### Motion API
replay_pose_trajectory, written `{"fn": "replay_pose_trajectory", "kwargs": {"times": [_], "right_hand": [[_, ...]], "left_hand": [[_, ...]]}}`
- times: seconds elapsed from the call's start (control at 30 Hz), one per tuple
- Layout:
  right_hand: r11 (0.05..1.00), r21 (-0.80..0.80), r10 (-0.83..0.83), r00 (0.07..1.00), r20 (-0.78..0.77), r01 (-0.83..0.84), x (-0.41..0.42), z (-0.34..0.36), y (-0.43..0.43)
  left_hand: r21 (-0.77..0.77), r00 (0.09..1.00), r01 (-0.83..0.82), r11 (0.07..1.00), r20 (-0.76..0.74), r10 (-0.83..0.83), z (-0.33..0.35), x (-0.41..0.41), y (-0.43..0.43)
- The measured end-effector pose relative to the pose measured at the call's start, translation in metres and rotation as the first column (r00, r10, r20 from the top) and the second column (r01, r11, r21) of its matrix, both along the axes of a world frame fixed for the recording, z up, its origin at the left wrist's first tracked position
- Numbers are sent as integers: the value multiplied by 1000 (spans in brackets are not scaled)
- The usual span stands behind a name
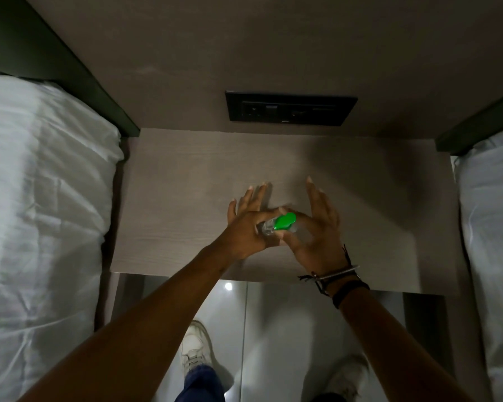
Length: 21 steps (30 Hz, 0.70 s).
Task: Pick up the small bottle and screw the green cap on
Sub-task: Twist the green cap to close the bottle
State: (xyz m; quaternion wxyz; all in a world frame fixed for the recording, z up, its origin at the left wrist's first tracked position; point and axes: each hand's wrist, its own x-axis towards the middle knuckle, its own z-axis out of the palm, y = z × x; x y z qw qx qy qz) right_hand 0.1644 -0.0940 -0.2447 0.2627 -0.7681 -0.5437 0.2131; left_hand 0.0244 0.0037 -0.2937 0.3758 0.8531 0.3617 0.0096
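While the left hand (244, 227) pinches the small bottle (266, 227), other fingers spread, steady it. The right hand (314, 230), pinching the green cap (285, 221), should twist gently, square on.

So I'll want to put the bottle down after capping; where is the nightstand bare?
The nightstand is bare left of the left hand, right of the right hand, and behind toward the socket panel. Only the centre, around the bottle, is crowded.

The small bottle (265, 228) was clear and see-through, tilted on its side, held above the pale wooden bedside table. The green cap (285, 221) sat at its upper right end, bright and glossy, blurred, so whether it was fully screwed down could not be told.
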Motion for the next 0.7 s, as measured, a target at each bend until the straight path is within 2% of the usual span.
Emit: {"fn": "replay_pose_trajectory", "kwargs": {"times": [0.2, 0.33, 0.5, 0.63, 0.7], "right_hand": [[994, -32, -106, 994, 41, 107, -4, -5, 9], [1000, -10, -22, 991, -129, 21, -2, -10, 2], [994, -24, -108, 994, -35, 107, -2, -7, 15], [999, -46, -16, 980, -197, 8, 2, -7, 12], [999, -28, 12, 984, -176, -17, 7, -9, 9]], "left_hand": [[-4, 999, -2, 1000, -36, 2, -2, -4, 0], [-21, 999, -7, 1000, -39, 6, -2, -3, -1], [-36, 1000, 12, 999, 11, -11, 1, -4, 0], [-34, 1000, 21, 999, -2, -21, 0, -3, 1], [-31, 1000, 3, 1000, -4, -3, 0, -1, -1]]}}
